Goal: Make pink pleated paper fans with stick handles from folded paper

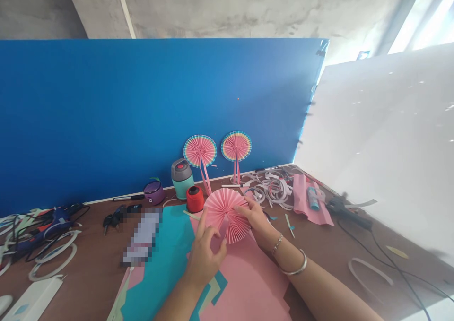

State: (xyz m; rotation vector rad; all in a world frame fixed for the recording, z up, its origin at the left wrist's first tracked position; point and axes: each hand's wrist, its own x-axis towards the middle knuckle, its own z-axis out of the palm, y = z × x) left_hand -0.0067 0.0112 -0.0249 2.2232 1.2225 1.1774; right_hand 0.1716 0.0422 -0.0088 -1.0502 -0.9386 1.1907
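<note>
A round pleated pink paper fan (pixel 232 200) is opened into a full disc above the paper sheets. My right hand (pixel 258 219) is closed on its right edge, thumb on the front and the other fingers mostly behind. At the lower left, my left hand (pixel 205 255) has its index finger stretched along the fan's left edge. Its thumb is apart from the fingers, near the fan's lower rim. A paler pink strip (pixel 223 227) runs down from the fan's centre. Below lie a large pink paper sheet (pixel 250 276) and a teal sheet (pixel 170 245).
Two finished-looking fans (pixel 200 150) with coloured rims lean on the blue panel (pixel 142 113). Nearby are a teal flask (pixel 183 181), a red container (pixel 195 198) and a purple cup (pixel 153 192). Curled white strips (pixel 276 191), a glue stick (pixel 312 198) and cables lie around.
</note>
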